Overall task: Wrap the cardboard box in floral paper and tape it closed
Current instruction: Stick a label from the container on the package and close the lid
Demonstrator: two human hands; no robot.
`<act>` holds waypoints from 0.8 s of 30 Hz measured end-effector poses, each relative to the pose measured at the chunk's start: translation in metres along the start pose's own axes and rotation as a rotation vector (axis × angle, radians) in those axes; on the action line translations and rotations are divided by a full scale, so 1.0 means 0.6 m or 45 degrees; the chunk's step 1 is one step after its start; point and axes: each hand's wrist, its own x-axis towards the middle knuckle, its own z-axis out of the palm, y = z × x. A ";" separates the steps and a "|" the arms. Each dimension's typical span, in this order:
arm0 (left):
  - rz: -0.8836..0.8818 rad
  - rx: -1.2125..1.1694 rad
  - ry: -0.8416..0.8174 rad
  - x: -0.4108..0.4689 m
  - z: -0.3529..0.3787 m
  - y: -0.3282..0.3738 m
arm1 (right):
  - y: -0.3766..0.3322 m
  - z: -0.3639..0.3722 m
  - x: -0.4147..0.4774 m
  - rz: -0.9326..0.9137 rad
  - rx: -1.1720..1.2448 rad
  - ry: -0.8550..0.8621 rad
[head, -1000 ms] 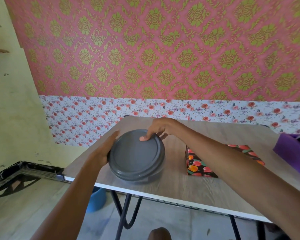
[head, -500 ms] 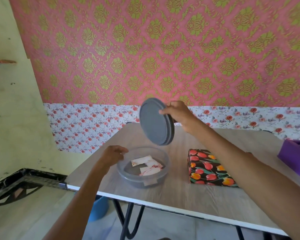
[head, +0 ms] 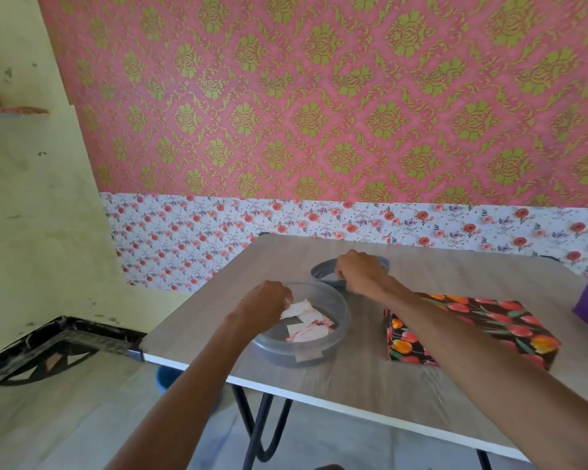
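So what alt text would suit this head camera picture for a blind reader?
A person's left hand reaches into an open clear tub of paper scraps while the right hand holds its grey lid on the table behind. A floral-wrapped box lies to the right.

We face a wall papered pink with green-gold damask. Below it runs a white strip printed with small red roses. To the left we see a plain pale yellow wall, scuffed and spotted, with a small shelf high up at the frame's edge. A black skirting lines its foot where it meets the grey floor. The bench has a pale wood-grain top with a white edge and stands on black hairpin legs. Under its near left corner sits something blue, perhaps a bucket. The light is soft and even.
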 end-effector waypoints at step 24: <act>-0.126 -0.587 0.364 0.019 -0.086 0.093 | -0.003 -0.089 -0.077 0.378 1.733 0.101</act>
